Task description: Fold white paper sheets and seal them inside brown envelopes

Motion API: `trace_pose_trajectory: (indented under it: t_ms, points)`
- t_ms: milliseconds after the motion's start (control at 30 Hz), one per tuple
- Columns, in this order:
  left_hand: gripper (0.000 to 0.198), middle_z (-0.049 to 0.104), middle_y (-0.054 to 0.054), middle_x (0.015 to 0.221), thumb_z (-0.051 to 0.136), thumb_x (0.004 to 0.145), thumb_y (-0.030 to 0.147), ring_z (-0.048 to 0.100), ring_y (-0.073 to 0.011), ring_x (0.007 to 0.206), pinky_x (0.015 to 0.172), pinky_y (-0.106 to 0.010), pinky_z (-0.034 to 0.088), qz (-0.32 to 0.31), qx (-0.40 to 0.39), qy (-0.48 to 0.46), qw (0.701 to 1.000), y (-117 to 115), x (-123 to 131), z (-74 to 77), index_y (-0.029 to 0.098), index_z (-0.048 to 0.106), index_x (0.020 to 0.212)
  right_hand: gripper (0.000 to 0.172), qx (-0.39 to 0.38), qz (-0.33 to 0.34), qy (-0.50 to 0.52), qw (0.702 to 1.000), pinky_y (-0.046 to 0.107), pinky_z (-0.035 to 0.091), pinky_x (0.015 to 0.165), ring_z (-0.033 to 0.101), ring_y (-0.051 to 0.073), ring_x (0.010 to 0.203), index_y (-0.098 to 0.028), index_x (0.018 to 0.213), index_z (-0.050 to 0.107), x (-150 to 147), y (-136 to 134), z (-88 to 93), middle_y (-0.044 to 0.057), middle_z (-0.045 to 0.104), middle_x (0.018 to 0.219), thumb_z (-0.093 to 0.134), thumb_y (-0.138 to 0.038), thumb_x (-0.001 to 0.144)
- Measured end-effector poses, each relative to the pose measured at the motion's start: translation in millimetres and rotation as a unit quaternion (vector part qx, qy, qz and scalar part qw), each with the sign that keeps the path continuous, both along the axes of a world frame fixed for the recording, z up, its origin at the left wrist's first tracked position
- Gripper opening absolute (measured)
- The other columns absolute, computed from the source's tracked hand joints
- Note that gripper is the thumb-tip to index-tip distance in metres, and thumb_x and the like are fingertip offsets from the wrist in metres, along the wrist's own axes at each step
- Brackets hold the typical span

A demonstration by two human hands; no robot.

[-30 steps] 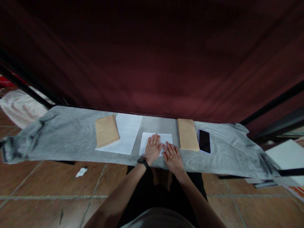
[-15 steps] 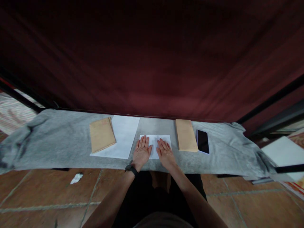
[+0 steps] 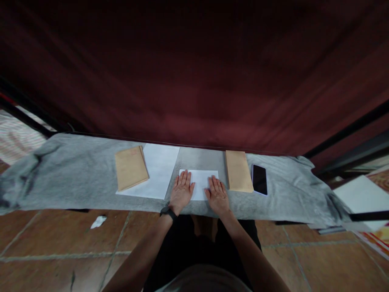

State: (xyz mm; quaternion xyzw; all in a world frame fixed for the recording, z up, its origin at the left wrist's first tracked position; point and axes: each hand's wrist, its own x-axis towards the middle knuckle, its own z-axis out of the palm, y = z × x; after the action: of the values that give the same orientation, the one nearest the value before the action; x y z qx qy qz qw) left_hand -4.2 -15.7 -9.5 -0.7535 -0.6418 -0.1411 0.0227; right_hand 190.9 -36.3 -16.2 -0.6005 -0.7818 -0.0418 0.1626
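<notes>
A small white sheet of paper [image 3: 199, 184], apparently folded, lies on the grey cloth in front of me. Flat on its left side rests my left hand [image 3: 181, 192], fingers stretched out, a dark watch on the wrist. My right hand [image 3: 218, 197] lies flat over the sheet's right edge, its fingers slightly apart. To the left are larger white paper sheets [image 3: 161, 166], partly covered by brown envelopes [image 3: 131, 168]. A stack of brown envelopes [image 3: 239, 171] sits just right of my right hand.
A phone [image 3: 259, 179] with a dark screen lies right of the envelope stack. The grey cloth [image 3: 82, 174] covers a narrow bench against a dark red curtain [image 3: 194, 89]. Dark metal bars [image 3: 349, 129] stand at both ends. Crumpled white paper [image 3: 99, 221] is on the tiled floor.
My right hand has slid to the right across the small sheet, toward its right edge. My left hand stays in place on the left side. The view has shifted slightly.
</notes>
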Motion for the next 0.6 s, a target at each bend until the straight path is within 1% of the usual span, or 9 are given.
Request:
trace_pose_trajectory:
  t_ms: [200,300,367,433,533,600]
  points:
    - [0.059,0.03,-0.011,0.161,0.029,0.102,0.039,0.022,-0.0234,0.151,0.124,-0.044,0.017,0.013,-0.046,0.028,0.998,1.0,1.6,9.9,0.012,0.032,0.155,0.053,0.034,-0.007,-0.009,0.999,0.045,0.028,0.117,0.041,0.027,0.141,-0.01,0.153,0.035,20.9,-27.4,-5.5,0.014,0.043,0.153,0.034,-0.031,0.104]
    - [0.058,0.032,-0.012,0.16,0.029,0.103,0.038,0.023,-0.0251,0.151,0.124,-0.046,0.017,0.023,-0.046,0.024,0.998,-1.4,5.1,13.3,0.012,0.034,0.154,0.053,0.042,-0.011,0.0,0.999,0.045,0.028,0.117,0.042,0.027,0.141,-0.01,0.154,0.034,23.0,-33.2,-5.6,0.015,0.045,0.153,0.033,-0.029,0.104]
    - [0.057,0.033,-0.012,0.16,0.028,0.103,0.038,0.024,-0.0255,0.151,0.123,-0.048,0.018,0.026,-0.037,0.015,0.999,-9.5,11.9,14.4,0.012,0.034,0.153,0.053,0.045,-0.014,0.005,0.999,0.045,0.028,0.117,0.042,0.027,0.14,-0.01,0.153,0.034,22.1,-34.1,-4.9,0.014,0.044,0.153,0.033,-0.029,0.104]
    - [0.056,0.033,-0.011,0.16,0.027,0.103,0.038,0.024,-0.0239,0.15,0.123,-0.047,0.02,-0.007,-0.026,0.003,1.0,-23.4,21.8,14.5,0.013,0.034,0.153,0.052,0.046,-0.015,0.007,0.999,0.045,0.028,0.116,0.042,0.027,0.14,-0.01,0.153,0.036,20.8,-33.8,-3.9,0.014,0.045,0.153,0.033,-0.028,0.104]
    - [0.054,0.034,-0.006,0.16,0.031,0.103,0.041,0.025,-0.0221,0.15,0.124,-0.046,0.021,-0.122,-0.015,-0.001,0.992,-49.0,35.7,13.8,0.019,0.037,0.152,0.052,0.045,-0.018,0.007,0.999,0.045,0.027,0.117,0.042,0.027,0.14,-0.01,0.152,0.036,19.7,-33.4,-2.7,0.015,0.045,0.152,0.034,-0.028,0.104]
    - [0.053,0.035,-0.004,0.16,0.034,0.103,0.043,0.026,-0.0228,0.15,0.123,-0.047,0.022,-0.154,-0.006,0.004,0.988,-62.5,38.5,13.8,0.022,0.039,0.151,0.052,0.042,-0.019,0.007,0.999,0.045,0.027,0.117,0.042,0.026,0.141,-0.01,0.152,0.037,19.4,-33.5,-2.0,0.015,0.044,0.153,0.034,-0.028,0.104]
